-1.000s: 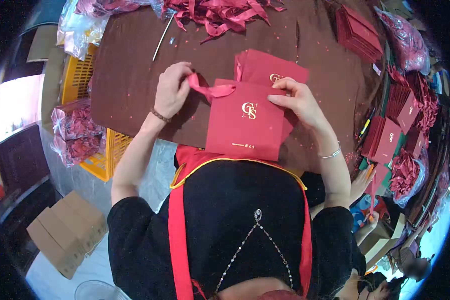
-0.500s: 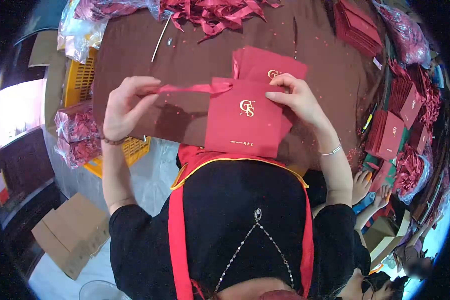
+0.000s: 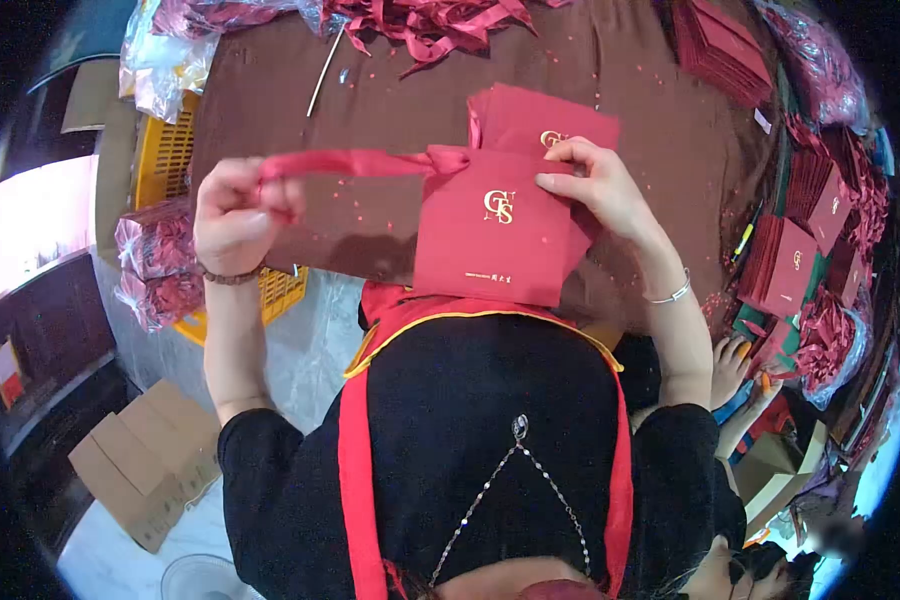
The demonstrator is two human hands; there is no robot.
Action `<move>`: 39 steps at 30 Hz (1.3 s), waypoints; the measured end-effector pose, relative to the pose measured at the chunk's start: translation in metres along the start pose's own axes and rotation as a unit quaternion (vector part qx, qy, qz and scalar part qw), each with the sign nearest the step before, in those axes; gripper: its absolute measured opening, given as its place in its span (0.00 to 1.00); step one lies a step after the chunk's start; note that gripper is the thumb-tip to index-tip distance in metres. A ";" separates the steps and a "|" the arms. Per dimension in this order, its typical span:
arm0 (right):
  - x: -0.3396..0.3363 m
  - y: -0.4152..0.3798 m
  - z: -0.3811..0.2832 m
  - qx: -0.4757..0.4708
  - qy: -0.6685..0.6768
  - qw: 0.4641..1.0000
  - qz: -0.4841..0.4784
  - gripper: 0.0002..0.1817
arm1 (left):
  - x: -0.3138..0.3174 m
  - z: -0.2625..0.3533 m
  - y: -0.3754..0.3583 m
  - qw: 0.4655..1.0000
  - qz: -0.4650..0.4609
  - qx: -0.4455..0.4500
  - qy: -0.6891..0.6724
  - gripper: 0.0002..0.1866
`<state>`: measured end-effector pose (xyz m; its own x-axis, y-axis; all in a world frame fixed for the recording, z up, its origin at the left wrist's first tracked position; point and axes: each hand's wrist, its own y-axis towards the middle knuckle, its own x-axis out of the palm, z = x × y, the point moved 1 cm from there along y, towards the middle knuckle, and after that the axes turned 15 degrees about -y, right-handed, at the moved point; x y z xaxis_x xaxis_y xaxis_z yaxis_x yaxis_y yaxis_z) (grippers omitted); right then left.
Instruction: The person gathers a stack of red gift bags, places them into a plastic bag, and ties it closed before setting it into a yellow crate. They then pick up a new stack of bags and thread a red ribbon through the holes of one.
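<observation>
The fingers point(image 3: 284, 192) of the left hand point(image 3: 232, 215) are closed on the far part of a red ribbon point(image 3: 360, 162); they are blurred, so the exact grip cannot be told. The ribbon is stretched out sideways from the upper left corner of a red bag point(image 3: 495, 235), where it is gathered in a fold. By the right hand point(image 3: 610, 195) the bag is pinched at its upper right corner, the thumb being laid on the front face. The bag is held face up at the near edge of the tabletop point(image 3: 270, 110), with "GTS" and smaller characters printed on it in gold. Just behind it, partly covered, more red bags point(image 3: 545, 112) are stacked, and their gold print is partly hidden by the right hand. Farther off, a heap of loose ribbons point(image 3: 440, 28) is spread at the far side, with a thin white stick point(image 3: 326, 72) laid near it. Another stack of bags point(image 3: 725, 55) is set at the far right. Below the tabletop, at the left, a yellow crate point(image 3: 282, 292) is partly seen.
</observation>
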<state>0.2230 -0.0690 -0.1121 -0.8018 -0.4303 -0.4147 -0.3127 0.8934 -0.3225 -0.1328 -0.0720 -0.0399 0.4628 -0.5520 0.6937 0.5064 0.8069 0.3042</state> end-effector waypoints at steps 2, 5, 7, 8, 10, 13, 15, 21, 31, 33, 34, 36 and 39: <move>0.001 -0.001 -0.001 -0.003 -0.012 1.000 0.006 0.16 | 0.001 -0.009 0.001 0.994 0.105 0.009 0.014 0.22; 0.001 -0.002 -0.001 0.007 -0.022 1.000 0.008 0.16 | 0.005 -0.026 0.026 0.997 0.068 -0.006 -0.037 0.27; 0.003 -0.001 0.002 -0.028 -0.015 0.999 0.024 0.10 | 0.018 -0.039 0.036 0.988 0.109 -0.018 -0.111 0.30; 0.004 0.000 0.003 -0.025 -0.003 0.999 0.025 0.10 | 0.028 -0.046 0.042 0.978 0.137 -0.026 -0.153 0.30; 0.004 -0.001 0.002 -0.023 -0.007 0.999 0.025 0.11 | 0.038 -0.072 0.046 0.982 0.160 -0.099 -0.029 0.30; 0.002 -0.002 -0.002 -0.031 -0.039 0.998 0.029 0.12 | 0.053 -0.098 0.044 0.881 0.071 -0.229 0.407 0.22; 0.001 -0.002 -0.003 -0.040 -0.060 0.997 0.026 0.13 | 0.047 -0.120 0.033 0.762 -0.079 -0.052 0.641 0.20; 0.005 -0.002 0.002 -0.055 -0.050 0.997 0.036 0.12 | 0.047 -0.120 0.022 0.627 -0.105 0.000 0.772 0.06; 0.007 -0.006 -0.006 -0.075 -0.045 0.995 0.037 0.14 | 0.051 -0.129 0.030 0.659 -0.014 -0.042 0.751 0.05; 0.006 -0.006 -0.004 -0.061 -0.013 0.998 0.024 0.11 | 0.053 -0.130 0.035 0.666 -0.006 -0.021 0.746 0.05; 0.006 -0.006 -0.004 -0.048 0.018 0.999 0.010 0.09 | 0.053 -0.130 0.036 0.660 -0.005 -0.032 0.750 0.05; 0.004 -0.007 -0.008 -0.037 0.018 0.999 -0.011 0.07 | 0.052 -0.133 0.039 0.649 0.003 -0.022 0.760 0.07; 0.006 -0.006 -0.002 -0.030 0.051 0.998 -0.004 0.08 | 0.054 -0.134 0.041 0.654 0.017 -0.036 0.756 0.07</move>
<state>0.2194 -0.0768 -0.1106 -0.8453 -0.4256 -0.3230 -0.3470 0.8970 -0.2738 0.0110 -0.0969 -0.0776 0.6375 -0.1554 -0.7546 0.4841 0.8427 0.2354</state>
